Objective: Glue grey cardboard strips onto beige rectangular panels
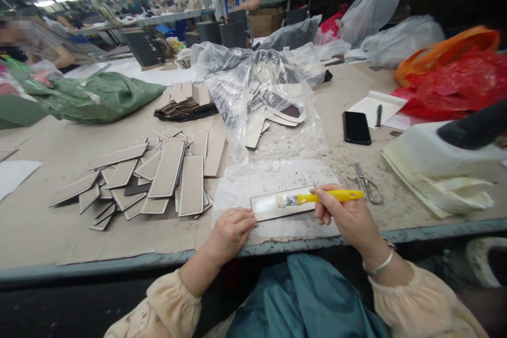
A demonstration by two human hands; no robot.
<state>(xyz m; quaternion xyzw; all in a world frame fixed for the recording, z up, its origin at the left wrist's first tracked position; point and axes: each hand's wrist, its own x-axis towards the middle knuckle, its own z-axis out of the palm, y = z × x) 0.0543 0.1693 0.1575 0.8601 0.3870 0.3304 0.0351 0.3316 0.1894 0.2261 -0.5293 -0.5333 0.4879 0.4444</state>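
Observation:
My right hand (344, 215) is closed round the yellow handle of a brush (328, 196), whose whitish bristles rest on a flat rectangular panel (269, 207). The panel is pale with a dark edge and looks wet and shiny near the bristles. It lies on a white sheet (233, 185) at the table's front edge. At the panel's left end, my left hand (233, 229) presses down with its fingers together on the corner. A loose pile of similar beige panels (166, 169) lies to the left.
Scissors (368, 185), a black phone (357, 128) and a white container (431, 148) are on the right. Behind the sheet is a clear plastic bag (233, 116) with cut pieces. A green bag (106, 96) lies back left. A masked person (233, 0) is across the table.

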